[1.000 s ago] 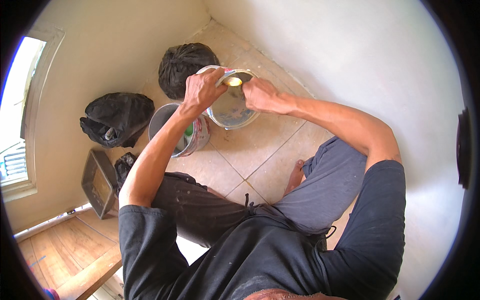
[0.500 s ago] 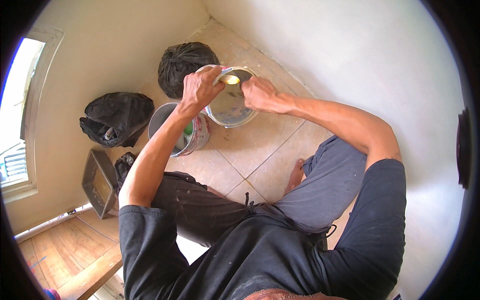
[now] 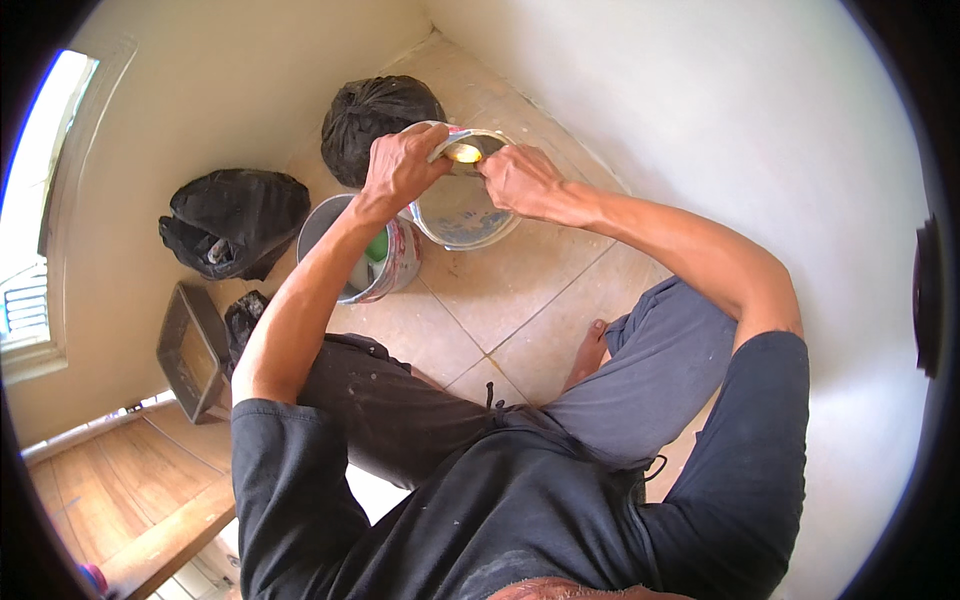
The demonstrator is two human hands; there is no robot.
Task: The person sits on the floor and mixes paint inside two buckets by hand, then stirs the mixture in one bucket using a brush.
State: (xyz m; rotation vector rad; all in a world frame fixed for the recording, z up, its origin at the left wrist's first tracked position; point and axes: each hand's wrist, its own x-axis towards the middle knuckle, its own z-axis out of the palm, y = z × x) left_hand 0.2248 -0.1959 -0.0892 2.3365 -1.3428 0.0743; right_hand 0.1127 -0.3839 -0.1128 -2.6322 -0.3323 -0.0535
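Note:
My left hand (image 3: pixel 402 172) is closed at the far left rim of a whitish bucket (image 3: pixel 466 243), its thumb over the mouth. Opposite it, my right hand (image 3: pixel 524 182) is clenched over the bucket's right side. A small, shiny yellow oval piece (image 3: pixel 463 153) shows between both hands, its right end meeting my right fingers. What kind of thing it is, and what my right fist encloses, cannot be made out. Grey stains mark the bucket's inside. Just left of it stands a second bucket (image 3: pixel 405 262), paint-smeared, with something green (image 3: pixel 377 246) inside.
Two black plastic bags (image 3: pixel 372 128), (image 3: pixel 240 222) lie along the left wall. A grey rectangular tub (image 3: pixel 180 350) leans there beside a smaller black bag (image 3: pixel 243 318). A wooden ledge (image 3: pixel 170 535) is at lower left. My bent legs frame the tiled floor (image 3: pixel 500 310); a white wall (image 3: pixel 800 150) rises at right.
The view has shifted slightly. Both hands stay at the bucket in nearly the same pose, with the right hand turned a little and the yellow piece still between them.

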